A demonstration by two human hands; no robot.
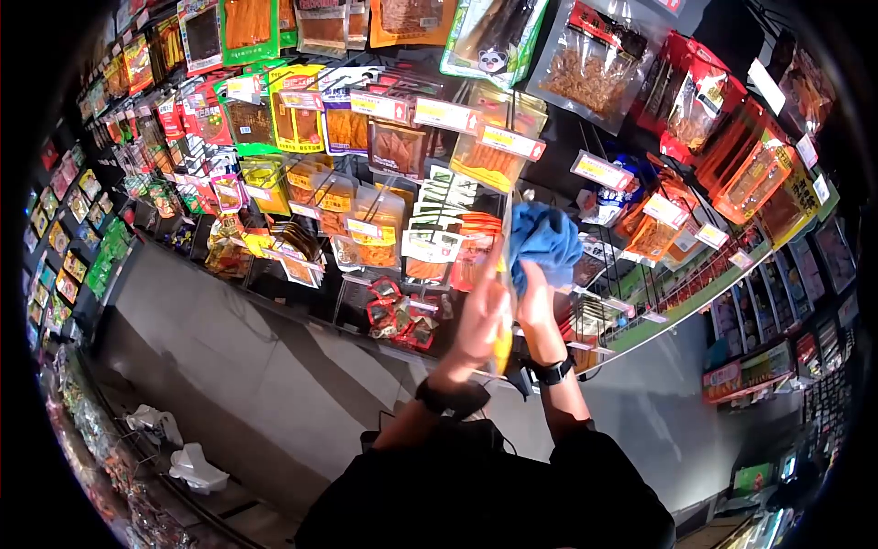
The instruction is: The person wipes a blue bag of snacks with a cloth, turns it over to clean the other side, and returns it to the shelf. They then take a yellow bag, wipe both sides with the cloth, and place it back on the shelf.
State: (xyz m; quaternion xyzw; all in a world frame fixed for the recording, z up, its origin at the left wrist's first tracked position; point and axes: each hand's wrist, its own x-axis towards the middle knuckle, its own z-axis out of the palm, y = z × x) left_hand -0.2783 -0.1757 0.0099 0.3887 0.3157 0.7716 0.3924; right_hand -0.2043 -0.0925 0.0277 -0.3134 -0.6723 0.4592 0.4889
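Observation:
My left hand (485,322) is closed along a narrow yellow-and-orange packet (502,348) seen nearly edge-on. It is slightly smeared, and the packet's face is hidden. On the packet's other side my right hand (538,304) is closed on a crumpled blue cloth (545,240). The cloth bunches up above the fingers, close beside the packet's upper edge. Both hands are in front of a rack of hanging snack packets, near a red packet (474,242) and white-labelled packets (430,252).
Price tags (446,114) stick out on hooks in front of the packets. Small red packets (402,316) lie on the bottom shelf. White crumpled items (197,468) are at lower left on the grey floor (219,366). More shelves (786,320) line the right.

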